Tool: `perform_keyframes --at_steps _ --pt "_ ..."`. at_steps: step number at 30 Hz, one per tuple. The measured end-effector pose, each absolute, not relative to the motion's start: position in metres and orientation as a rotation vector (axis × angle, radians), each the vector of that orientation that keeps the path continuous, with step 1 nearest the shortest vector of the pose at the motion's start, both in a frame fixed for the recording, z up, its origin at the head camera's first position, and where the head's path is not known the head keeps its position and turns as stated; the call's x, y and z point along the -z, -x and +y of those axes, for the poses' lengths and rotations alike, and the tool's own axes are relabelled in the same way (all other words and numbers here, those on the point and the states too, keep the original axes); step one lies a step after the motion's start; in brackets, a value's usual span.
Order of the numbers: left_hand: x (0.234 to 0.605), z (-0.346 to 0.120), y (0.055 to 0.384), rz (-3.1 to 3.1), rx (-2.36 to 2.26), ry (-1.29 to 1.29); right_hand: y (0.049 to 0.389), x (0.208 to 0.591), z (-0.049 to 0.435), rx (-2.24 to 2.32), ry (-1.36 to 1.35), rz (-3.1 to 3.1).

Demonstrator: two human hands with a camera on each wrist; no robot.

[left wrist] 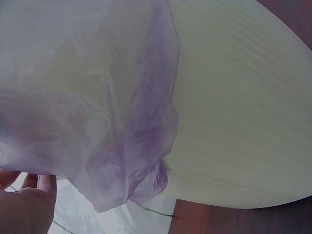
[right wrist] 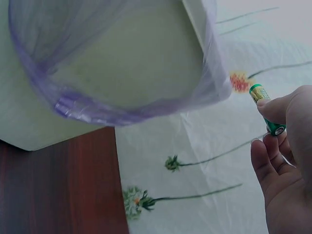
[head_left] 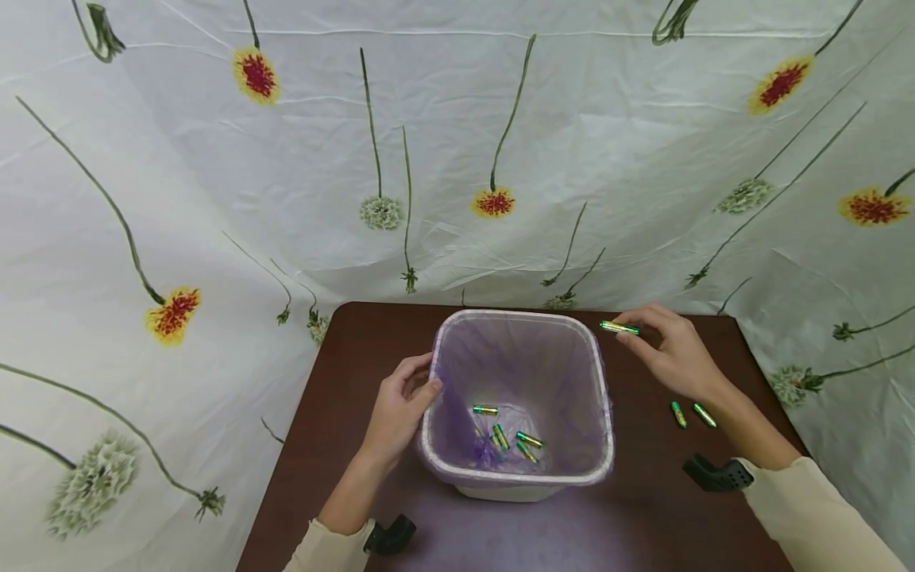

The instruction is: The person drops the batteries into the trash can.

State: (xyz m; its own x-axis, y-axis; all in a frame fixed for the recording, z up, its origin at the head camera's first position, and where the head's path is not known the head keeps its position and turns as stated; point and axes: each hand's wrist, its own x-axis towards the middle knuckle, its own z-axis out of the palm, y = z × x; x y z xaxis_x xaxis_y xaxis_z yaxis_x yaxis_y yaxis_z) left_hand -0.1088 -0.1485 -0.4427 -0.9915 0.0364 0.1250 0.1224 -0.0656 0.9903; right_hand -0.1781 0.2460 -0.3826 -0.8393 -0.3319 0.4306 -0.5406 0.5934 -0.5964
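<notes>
A white trash bin [head_left: 493, 492], lined with a thin purple plastic bag [head_left: 457, 445], stands on the table. My left hand [head_left: 400, 409] grips its left rim, thumb over the edge; in the left wrist view the hand [left wrist: 29, 200] shows beneath the bag's overhang. Beyond the bin's right rim, my right hand [head_left: 672, 349] pinches a green and gold battery [head_left: 619, 327] between thumb and fingers. The right wrist view shows this battery [right wrist: 258, 92] apart from the bin. Several similar batteries [head_left: 530, 438] lie scattered on the bin's bottom.
Two more batteries, one [head_left: 678, 415] beside the other [head_left: 704, 415], lie on the dark brown table [head_left: 643, 524] near my right forearm. A white flower-printed cloth [head_left: 443, 95] hangs behind and along both sides of the table.
</notes>
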Motion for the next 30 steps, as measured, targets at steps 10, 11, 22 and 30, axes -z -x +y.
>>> perform_keyframes --at_steps 10,11,22,30 --pt "0.443 -0.144 0.109 -2.085 2.257 0.181 0.18 0.366 0.231 -1.086 -0.834 -2.545" --pt "0.443 -0.144 0.109 -2.083 2.257 0.183 0.18 0.366 0.23 -1.086 -0.854 -2.537" --pt "0.443 -0.149 0.106 -2.097 2.24 0.155 0.187 0.36 0.193 -1.092 -1.02 -2.546" --pt "0.443 -0.147 0.108 -2.089 2.245 0.173 0.195 0.358 0.174 -1.086 -1.146 -2.512"
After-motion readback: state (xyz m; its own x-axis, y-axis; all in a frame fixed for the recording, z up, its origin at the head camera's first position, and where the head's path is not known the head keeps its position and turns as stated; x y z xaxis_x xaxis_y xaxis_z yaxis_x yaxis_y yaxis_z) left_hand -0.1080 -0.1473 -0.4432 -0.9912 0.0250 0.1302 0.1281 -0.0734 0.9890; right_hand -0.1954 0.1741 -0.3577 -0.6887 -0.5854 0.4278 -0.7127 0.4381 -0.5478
